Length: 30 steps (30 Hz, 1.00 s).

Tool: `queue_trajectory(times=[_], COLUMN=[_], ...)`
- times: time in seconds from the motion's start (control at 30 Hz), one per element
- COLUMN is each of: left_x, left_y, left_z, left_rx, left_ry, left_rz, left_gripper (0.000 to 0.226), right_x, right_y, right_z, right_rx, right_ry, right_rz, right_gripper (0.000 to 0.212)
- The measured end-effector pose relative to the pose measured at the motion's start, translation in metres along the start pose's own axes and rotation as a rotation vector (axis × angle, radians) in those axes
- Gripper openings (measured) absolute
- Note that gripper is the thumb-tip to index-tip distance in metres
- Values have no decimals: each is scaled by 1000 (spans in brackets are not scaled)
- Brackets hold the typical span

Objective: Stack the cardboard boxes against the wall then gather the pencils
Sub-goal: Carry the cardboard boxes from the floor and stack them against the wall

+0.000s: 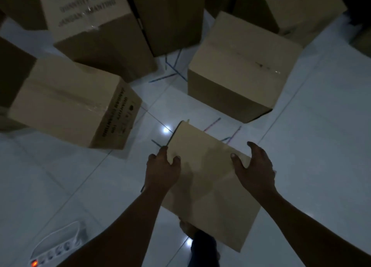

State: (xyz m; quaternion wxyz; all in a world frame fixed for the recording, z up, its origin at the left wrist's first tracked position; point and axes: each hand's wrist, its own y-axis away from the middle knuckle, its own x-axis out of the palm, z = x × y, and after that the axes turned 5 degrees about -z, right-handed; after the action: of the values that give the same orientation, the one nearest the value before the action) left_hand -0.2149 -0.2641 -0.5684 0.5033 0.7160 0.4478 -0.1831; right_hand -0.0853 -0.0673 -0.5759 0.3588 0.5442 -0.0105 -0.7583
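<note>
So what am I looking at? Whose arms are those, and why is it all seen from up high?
There is no machine here, just a person. The camera sits on their head and looks down, so you see their own two arms. The left hand and right hand grip the sides of a plain brown cardboard box, held over the white tiled floor. More cardboard boxes stand around, like the box with black printed letters and the taped box. Between them on the floor lie thin blue pencils. Bottom left is a white power strip with a glowing orange switch.
</note>
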Motion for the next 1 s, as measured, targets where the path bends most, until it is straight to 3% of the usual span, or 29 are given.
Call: queue_trajectory(times=[0.2,0.4,0.53,0.73,1.0], left_x=[41,58,62,68,60], left_y=[-34,-49,-59,-58,-46], left_z=[23,46,62,78,75], left_rx=[-15,-64,-187,-176,-175], left_ry=[-72,-86,-27,-56,-17], left_rz=[45,56,68,82,96], left_gripper=[70,77,82,54,53], right_x=[36,69,87,90,79], right_y=[0,15,18,24,22], right_z=[-56,-87,-95,-107,-113], right_rx=[279,396,490,711,716], right_ry=[-1,-81,-234,-507,-537], right_rz=[14,-17,-47,-162,-169], right_gripper=[77,87,104,130,107])
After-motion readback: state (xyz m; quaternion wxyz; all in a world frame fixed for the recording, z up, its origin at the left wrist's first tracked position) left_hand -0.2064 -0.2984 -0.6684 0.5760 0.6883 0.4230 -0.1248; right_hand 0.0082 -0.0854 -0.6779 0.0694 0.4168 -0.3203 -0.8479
